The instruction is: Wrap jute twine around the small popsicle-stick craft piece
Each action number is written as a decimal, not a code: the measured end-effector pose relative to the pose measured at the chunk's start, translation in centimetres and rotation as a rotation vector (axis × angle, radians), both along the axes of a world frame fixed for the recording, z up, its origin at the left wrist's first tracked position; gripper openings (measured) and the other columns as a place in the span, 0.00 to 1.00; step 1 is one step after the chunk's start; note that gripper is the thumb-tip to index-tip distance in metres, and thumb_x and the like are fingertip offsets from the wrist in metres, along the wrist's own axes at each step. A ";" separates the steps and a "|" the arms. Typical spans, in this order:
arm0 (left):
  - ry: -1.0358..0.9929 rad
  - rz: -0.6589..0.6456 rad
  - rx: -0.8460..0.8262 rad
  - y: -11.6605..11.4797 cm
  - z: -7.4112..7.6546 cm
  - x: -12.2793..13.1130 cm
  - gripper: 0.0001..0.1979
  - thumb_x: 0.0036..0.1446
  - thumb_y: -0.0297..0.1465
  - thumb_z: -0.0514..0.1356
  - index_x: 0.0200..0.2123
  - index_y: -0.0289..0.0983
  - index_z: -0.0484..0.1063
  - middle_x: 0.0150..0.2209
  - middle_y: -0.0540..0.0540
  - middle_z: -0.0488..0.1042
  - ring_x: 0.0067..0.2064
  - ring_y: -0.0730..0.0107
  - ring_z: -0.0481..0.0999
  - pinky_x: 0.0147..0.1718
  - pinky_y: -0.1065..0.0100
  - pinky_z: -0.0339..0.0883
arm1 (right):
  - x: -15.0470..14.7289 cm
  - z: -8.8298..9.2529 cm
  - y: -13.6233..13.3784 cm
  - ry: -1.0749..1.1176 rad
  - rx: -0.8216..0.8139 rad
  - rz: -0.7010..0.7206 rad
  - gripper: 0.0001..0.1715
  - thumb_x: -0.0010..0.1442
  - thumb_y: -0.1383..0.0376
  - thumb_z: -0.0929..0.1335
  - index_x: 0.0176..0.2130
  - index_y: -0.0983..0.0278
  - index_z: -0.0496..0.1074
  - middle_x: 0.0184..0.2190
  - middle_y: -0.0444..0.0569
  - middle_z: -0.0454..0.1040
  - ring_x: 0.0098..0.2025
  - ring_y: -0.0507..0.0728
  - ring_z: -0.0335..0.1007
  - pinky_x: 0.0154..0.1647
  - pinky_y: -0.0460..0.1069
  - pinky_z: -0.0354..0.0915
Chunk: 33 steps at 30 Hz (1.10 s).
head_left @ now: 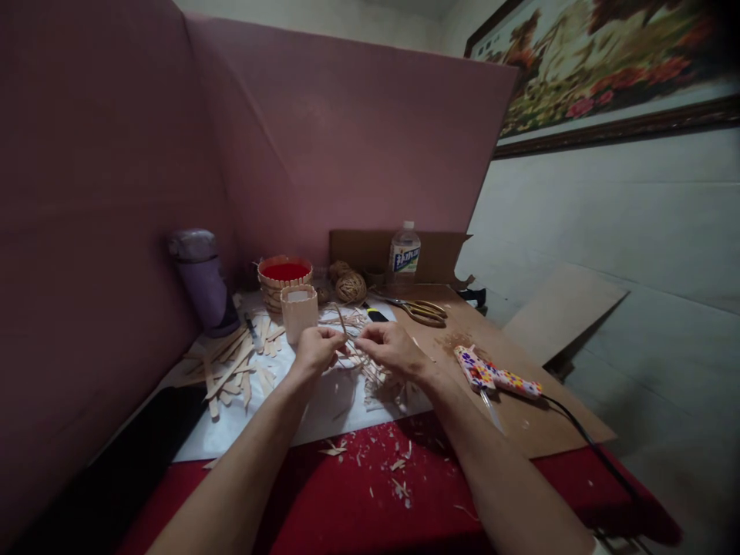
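Note:
My left hand (317,348) and my right hand (391,348) meet over a white sheet (324,412), both with fingers pinched. Between them they hold a thin wooden stick (342,322) that stands up at a slant from my left fingers. Under my right hand lies a heap of thin wood slivers (381,379). Just behind my left hand stands a small cup built of wooden sticks (299,310). Loose flat craft sticks (231,366) lie spread to the left.
A flowered glue gun (491,376) with a black cord lies on brown cardboard (520,420) at right. Scissors (419,310), a twine ball (350,287), a red-filled basket (283,276), a water bottle (404,250) and a purple flask (202,279) stand behind. Pink panels wall the left and back.

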State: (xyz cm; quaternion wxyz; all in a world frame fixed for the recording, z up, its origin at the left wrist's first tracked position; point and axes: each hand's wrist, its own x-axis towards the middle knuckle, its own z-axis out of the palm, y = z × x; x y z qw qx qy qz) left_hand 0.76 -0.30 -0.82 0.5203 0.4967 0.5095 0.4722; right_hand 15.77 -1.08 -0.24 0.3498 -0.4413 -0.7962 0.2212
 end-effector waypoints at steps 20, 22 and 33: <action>-0.198 -0.202 0.016 -0.7 0.6 0.3 0.11 0.38 0.33 0.62 0.18 0.31 0.64 0.15 0.50 0.66 0.12 0.86 0.54 0.12 0.78 0.40 | -0.6 0.1 0.0 0.190 0.095 -0.051 0.13 0.59 0.64 0.57 0.34 0.65 0.67 0.33 0.49 0.68 0.37 0.52 0.63 0.38 0.46 0.57; -0.170 -0.225 0.041 -0.8 0.5 0.4 0.11 0.39 0.34 0.62 0.19 0.31 0.66 0.15 0.50 0.65 0.12 0.85 0.54 0.12 0.77 0.40 | -1.2 -0.4 0.2 0.217 -0.055 0.069 0.15 0.59 0.61 0.56 0.30 0.65 0.66 0.26 0.45 0.67 0.29 0.50 0.61 0.31 0.44 0.57; -0.012 -0.292 0.075 -1.0 1.3 0.1 0.12 0.41 0.35 0.61 0.20 0.31 0.66 0.14 0.51 0.64 0.12 0.84 0.54 0.11 0.77 0.40 | 0.1 0.3 -0.2 0.343 -0.444 0.070 0.13 0.51 0.61 0.62 0.20 0.66 0.63 0.13 0.37 0.51 0.16 0.45 0.41 0.16 0.44 0.39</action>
